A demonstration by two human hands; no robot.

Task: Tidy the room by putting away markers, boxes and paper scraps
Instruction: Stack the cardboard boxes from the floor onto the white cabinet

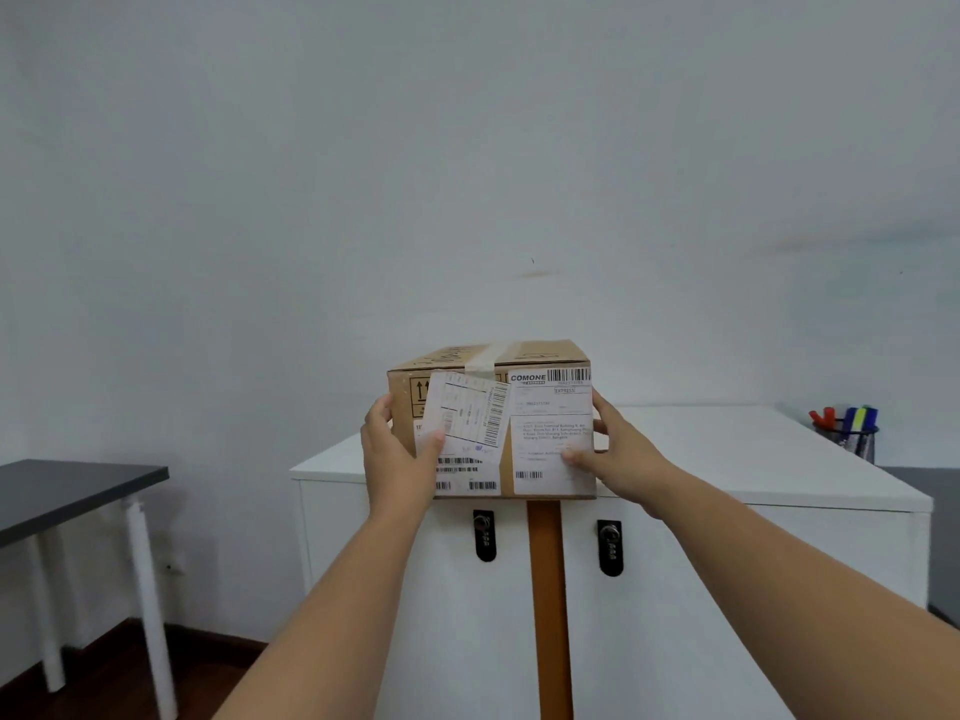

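Several markers (pixel 852 418) fill a mesh cup (pixel 852 443) — box (pixel 491 418) taped.

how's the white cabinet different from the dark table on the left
The white cabinet has a closed front with two black combination locks; the dark table stands open underneath on thin white legs. The cabinet top is white and carries a cardboard box and a marker cup; the tabletop is dark grey. Both stand against the wall.
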